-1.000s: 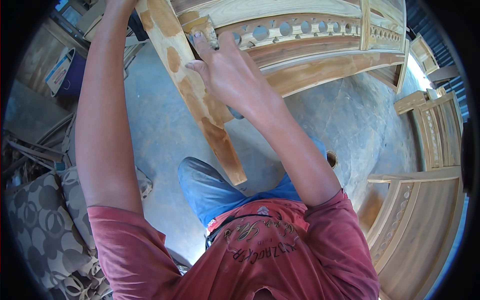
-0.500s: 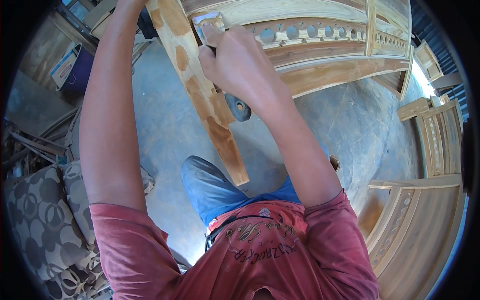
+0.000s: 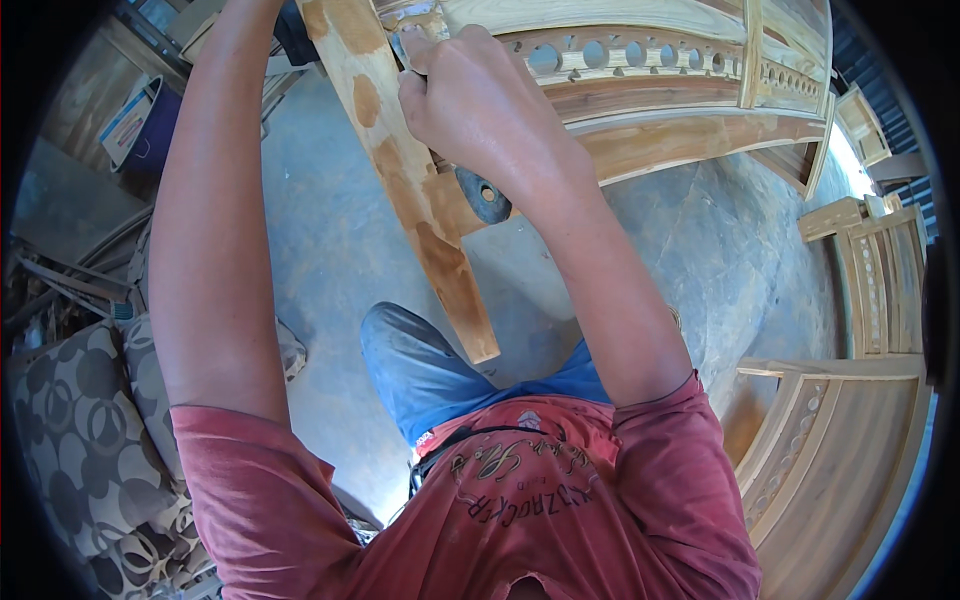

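My right hand (image 3: 480,100) is closed around a putty knife, its dark handle (image 3: 484,195) with a hole in the end sticking out below my palm. The pale, smeared blade lies under my fingers, by the top of a wooden post (image 3: 400,160). This post is pale wood with brown smeared patches and slants down toward my knees. Beside it runs a wooden panel (image 3: 600,55) with a row of round cutouts. My left forearm (image 3: 215,200) reaches up past the top edge, so my left hand is out of sight.
A purple bucket (image 3: 155,140) stands at the far left. Patterned cushions (image 3: 90,430) lie at the lower left. More wooden furniture panels (image 3: 850,450) stand on the right. Grey concrete floor (image 3: 320,220) lies below the work, with my knee (image 3: 410,360) near the post's lower end.
My right hand and the putty knife have moved slightly up, away from me, along the post. My left forearm has shifted a little; the view has moved slightly.
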`<move>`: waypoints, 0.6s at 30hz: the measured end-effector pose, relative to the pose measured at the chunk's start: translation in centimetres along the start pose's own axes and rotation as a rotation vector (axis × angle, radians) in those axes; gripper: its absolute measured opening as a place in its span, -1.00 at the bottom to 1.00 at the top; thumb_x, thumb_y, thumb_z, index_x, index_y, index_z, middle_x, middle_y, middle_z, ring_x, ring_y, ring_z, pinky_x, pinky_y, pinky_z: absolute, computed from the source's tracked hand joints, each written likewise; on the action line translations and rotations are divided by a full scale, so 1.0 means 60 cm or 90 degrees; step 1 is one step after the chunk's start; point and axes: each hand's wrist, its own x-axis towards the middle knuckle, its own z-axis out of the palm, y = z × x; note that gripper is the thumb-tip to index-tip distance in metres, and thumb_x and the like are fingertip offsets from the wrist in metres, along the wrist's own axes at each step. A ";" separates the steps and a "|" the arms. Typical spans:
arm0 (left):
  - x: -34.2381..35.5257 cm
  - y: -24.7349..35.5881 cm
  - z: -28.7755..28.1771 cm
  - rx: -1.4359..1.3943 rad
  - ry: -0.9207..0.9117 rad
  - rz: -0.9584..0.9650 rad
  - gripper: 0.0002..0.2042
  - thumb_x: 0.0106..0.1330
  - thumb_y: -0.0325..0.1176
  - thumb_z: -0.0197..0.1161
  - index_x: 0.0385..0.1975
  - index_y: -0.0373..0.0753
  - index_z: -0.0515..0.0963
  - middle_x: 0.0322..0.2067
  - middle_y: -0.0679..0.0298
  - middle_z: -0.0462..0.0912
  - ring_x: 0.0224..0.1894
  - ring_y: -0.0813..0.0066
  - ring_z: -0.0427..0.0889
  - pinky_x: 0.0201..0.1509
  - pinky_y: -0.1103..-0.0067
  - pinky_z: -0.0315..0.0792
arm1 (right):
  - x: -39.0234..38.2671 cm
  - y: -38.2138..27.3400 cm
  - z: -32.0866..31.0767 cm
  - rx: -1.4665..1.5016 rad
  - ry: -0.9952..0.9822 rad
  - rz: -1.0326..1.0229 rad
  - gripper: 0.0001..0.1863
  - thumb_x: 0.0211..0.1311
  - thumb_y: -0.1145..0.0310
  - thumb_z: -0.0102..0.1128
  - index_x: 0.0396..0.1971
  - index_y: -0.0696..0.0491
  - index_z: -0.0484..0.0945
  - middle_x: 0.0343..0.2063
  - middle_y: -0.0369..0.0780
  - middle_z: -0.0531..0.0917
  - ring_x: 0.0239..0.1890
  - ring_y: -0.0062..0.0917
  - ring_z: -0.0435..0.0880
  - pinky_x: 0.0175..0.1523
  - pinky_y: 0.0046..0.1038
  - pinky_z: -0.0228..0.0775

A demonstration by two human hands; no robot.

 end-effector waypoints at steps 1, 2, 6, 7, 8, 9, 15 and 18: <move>0.006 -0.003 0.007 0.008 0.042 0.005 -0.34 0.27 0.19 0.32 -0.15 -0.48 0.67 -0.36 0.03 0.71 -0.30 0.16 0.70 -0.17 0.39 0.56 | -0.005 0.000 0.004 -0.024 0.014 -0.014 -0.60 0.16 0.36 0.14 -0.11 0.32 0.69 -0.60 0.11 0.60 -0.63 -0.12 0.46 -0.30 -0.16 0.50; 0.010 -0.008 0.011 0.015 0.084 0.012 -0.33 0.26 0.19 0.32 -0.13 -0.48 0.67 -0.34 0.02 0.72 -0.28 0.15 0.71 -0.16 0.39 0.56 | -0.008 -0.002 0.004 -0.049 0.028 -0.027 -0.60 0.15 0.36 0.14 -0.10 0.32 0.69 -0.59 0.11 0.61 -0.63 -0.12 0.45 -0.30 -0.16 0.50; -0.007 0.005 -0.004 -0.011 -0.018 -0.047 -0.31 0.26 0.21 0.32 -0.10 -0.49 0.66 -0.29 -0.01 0.73 -0.24 0.12 0.72 -0.12 0.36 0.57 | -0.014 -0.002 -0.045 0.017 -0.100 0.043 -0.61 0.18 0.37 0.12 -0.10 0.31 0.69 -0.58 0.11 0.61 -0.63 -0.11 0.48 -0.31 -0.14 0.50; -0.008 0.007 -0.006 -0.016 -0.052 -0.068 -0.31 0.25 0.21 0.32 -0.10 -0.49 0.66 -0.27 -0.02 0.73 -0.22 0.10 0.72 -0.10 0.35 0.57 | -0.013 -0.002 -0.054 0.042 -0.145 0.066 -0.62 0.19 0.37 0.12 -0.09 0.30 0.69 -0.58 0.11 0.61 -0.63 -0.10 0.48 -0.31 -0.14 0.49; -0.007 0.010 -0.007 -0.017 -0.052 -0.066 -0.31 0.25 0.21 0.32 -0.10 -0.49 0.66 -0.27 -0.02 0.73 -0.22 0.10 0.72 -0.10 0.35 0.57 | -0.010 -0.006 -0.059 0.041 -0.143 0.067 -0.62 0.19 0.37 0.12 -0.09 0.30 0.69 -0.58 0.11 0.61 -0.63 -0.10 0.48 -0.31 -0.14 0.49; -0.005 0.012 -0.009 -0.006 -0.051 -0.056 -0.31 0.26 0.21 0.32 -0.09 -0.49 0.66 -0.27 -0.02 0.73 -0.22 0.11 0.72 -0.10 0.35 0.57 | -0.004 -0.011 -0.059 0.048 -0.105 0.061 -0.63 0.19 0.38 0.11 -0.10 0.30 0.69 -0.58 0.10 0.61 -0.63 -0.10 0.50 -0.31 -0.13 0.49; 0.002 0.009 -0.010 0.017 -0.055 -0.024 -0.33 0.26 0.19 0.32 -0.10 -0.49 0.66 -0.30 0.00 0.72 -0.26 0.14 0.71 -0.13 0.37 0.57 | 0.008 -0.005 -0.013 0.057 0.009 0.019 -0.65 0.24 0.40 0.11 -0.06 0.25 0.68 -0.53 0.10 0.61 -0.61 -0.08 0.57 -0.33 -0.09 0.48; 0.002 0.006 -0.010 -0.002 -0.057 -0.013 -0.33 0.26 0.18 0.32 -0.11 -0.49 0.66 -0.32 0.01 0.72 -0.29 0.16 0.70 -0.16 0.39 0.57 | 0.002 0.000 0.012 0.042 0.019 -0.009 -0.64 0.27 0.39 0.11 0.00 0.22 0.66 -0.51 0.11 0.61 -0.60 -0.07 0.60 -0.34 -0.09 0.48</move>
